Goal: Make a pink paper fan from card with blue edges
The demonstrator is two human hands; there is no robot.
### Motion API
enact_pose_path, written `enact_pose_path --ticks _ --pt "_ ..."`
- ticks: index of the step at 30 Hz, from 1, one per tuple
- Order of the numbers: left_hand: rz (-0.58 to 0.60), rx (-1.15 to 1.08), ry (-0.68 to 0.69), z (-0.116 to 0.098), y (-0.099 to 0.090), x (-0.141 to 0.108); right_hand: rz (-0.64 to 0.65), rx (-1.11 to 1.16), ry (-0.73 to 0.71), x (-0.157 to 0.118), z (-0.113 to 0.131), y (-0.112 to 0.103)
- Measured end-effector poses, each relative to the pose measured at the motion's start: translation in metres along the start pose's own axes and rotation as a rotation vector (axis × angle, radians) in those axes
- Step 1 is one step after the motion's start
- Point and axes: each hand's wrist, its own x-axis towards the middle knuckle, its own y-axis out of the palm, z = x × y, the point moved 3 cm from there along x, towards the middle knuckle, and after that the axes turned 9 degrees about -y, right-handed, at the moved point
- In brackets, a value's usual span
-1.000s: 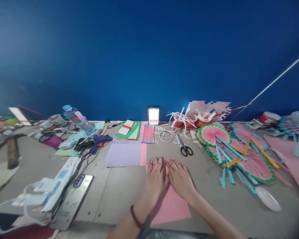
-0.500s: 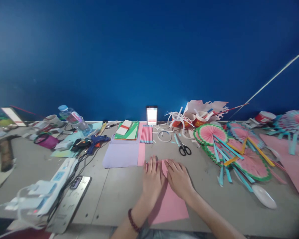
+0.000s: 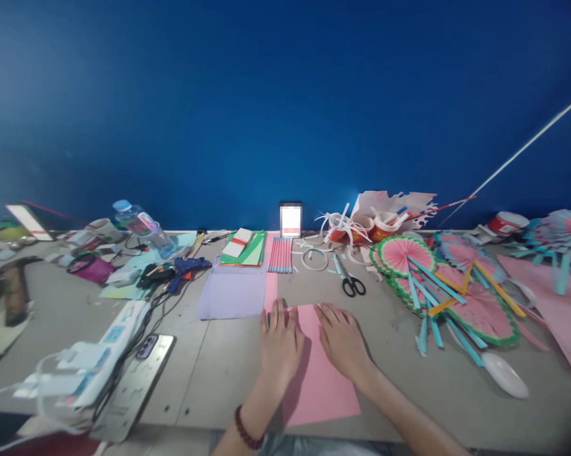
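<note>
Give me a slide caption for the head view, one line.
Left hand and right hand lie palm-down over opposite edges of a pink sheet, with pleated paper fans to the right.

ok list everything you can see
Pink sheet: one, pink, by hands
Lilac sheet: one, lilac, centre left
Paper stack: one, mostly green, back centre
Striped paper: one patch, pink and blue, back centre
Scissors: one, black, middle right
Fans: several, mostly pink, right
Cups: several, red, back right
Spoon-like thing: one, white, front right
Bottle: one, clear, back left
Glue gun: one, blue, left
Hammer: one, brown, far left
Power strip: one, white, front left
Phone: one, silver, front left
Table: one, grey, underneath
Wall: one, blue, behind
Bracelet: one, maroon, left wrist
Left hand: one, pink sheet's left edge
Right hand: one, pink sheet's right edge
</note>
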Motion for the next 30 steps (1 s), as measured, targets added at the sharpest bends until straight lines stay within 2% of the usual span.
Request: enact_pose_path --ticks 14,30 --pt "0.043 0.014 -0.078 0.018 -0.005 -0.005 0.035 -0.017 0.014 0.000 0.001 -0.003" --pt "0.056 -0.009 -0.074 0.029 -0.004 -0.005 0.020 -0.027 0.011 -0.001 0.000 0.000"
